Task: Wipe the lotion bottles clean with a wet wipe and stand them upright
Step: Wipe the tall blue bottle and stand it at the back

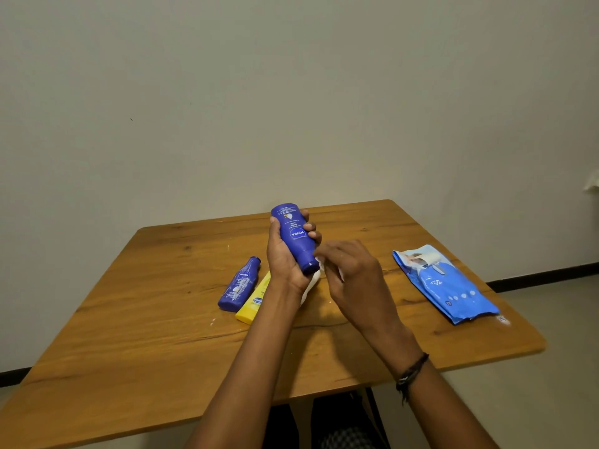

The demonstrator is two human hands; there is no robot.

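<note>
Small blue bottle (239,285) and yellow tube (255,301) lying flat on table (146,319), unwiped. Left hand (285,254) wrapped round inverted big bottle (295,236), exposing cap; right hand (351,273) pinching wet wipe (312,281) there. Wipes pack (444,283) right.

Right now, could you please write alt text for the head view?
A left hand holds a large blue Nivea bottle cap-down while the right hand wipes its cap with a wet wipe. A small Nivea bottle, yellow bottle and wipes pack lie on the wooden table.
</note>
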